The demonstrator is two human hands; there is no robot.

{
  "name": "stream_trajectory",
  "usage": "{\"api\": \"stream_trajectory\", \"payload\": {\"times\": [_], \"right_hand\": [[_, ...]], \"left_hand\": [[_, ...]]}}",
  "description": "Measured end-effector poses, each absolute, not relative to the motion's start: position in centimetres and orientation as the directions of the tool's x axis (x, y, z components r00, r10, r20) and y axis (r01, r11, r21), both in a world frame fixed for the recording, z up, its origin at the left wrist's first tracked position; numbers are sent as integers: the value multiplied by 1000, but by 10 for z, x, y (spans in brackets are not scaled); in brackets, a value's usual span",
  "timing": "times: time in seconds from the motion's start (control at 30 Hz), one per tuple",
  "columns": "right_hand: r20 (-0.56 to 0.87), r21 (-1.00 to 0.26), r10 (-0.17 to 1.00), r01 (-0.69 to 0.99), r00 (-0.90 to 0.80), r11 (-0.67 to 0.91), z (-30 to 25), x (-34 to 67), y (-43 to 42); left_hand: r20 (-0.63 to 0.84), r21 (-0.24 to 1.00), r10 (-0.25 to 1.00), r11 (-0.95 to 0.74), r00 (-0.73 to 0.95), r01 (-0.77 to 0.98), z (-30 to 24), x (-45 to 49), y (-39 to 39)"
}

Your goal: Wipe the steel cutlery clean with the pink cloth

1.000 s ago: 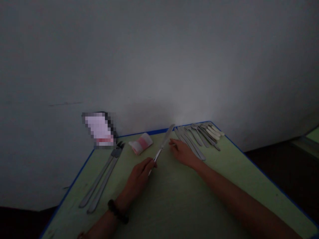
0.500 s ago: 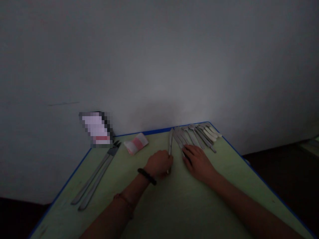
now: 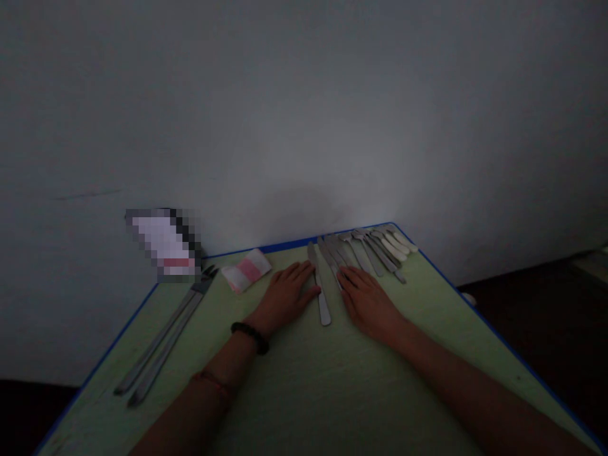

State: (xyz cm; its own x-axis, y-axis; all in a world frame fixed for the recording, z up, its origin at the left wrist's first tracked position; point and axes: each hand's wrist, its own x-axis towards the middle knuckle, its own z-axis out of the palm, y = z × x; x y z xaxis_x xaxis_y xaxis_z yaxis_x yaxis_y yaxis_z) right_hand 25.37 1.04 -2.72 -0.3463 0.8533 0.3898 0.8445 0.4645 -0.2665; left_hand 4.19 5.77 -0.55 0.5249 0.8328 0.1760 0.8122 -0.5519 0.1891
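Observation:
A silver table knife (image 3: 323, 308) lies on the table, its handle end toward me. Beside it on the left rests my left hand (image 3: 287, 291), fingers stretched out flat, the fingertips and thumb at the knife's edge. My right hand (image 3: 369, 303) lies with fingers extended over the handles of more table knives (image 3: 330, 253), which it partly hides. To the right of these, a row of spoons and forks (image 3: 375, 248) lies side by side, several with white handles (image 3: 396, 247).
Two long-handled metal utensils (image 3: 166, 351) lie at the table's left side. A folded white and pink packet (image 3: 247, 271) is near the back edge. A blurred-out, phone-like object (image 3: 164, 244) leans against the wall. The green table (image 3: 304, 386) has a blue edge.
My left hand has let go of the knife, which now lies flat, and its fingers have spread out. My right hand stays by the other knives. The view has shifted slightly.

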Motion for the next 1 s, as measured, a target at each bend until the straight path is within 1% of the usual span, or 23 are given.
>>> {"api": "stream_trajectory", "payload": {"times": [0.2,0.67,0.8,0.9,1.0], "right_hand": [[363,-274,860,842,-358,466,-25,253,10],[347,-282,865,839,-363,466,-27,254,11],[380,-287,866,849,-324,444,-28,254,13],[436,-289,854,855,-283,431,-27,252,12],[478,-262,830,856,-287,447,-25,246,8]], "left_hand": [[160,156,833,-550,529,820,-16,53,65],[212,149,808,-583,551,798,-18,66,75],[245,165,808,-580,536,798,-17,68,73],[273,189,810,-574,518,797,-18,63,64],[280,188,812,-570,513,800,-18,47,44]]}}
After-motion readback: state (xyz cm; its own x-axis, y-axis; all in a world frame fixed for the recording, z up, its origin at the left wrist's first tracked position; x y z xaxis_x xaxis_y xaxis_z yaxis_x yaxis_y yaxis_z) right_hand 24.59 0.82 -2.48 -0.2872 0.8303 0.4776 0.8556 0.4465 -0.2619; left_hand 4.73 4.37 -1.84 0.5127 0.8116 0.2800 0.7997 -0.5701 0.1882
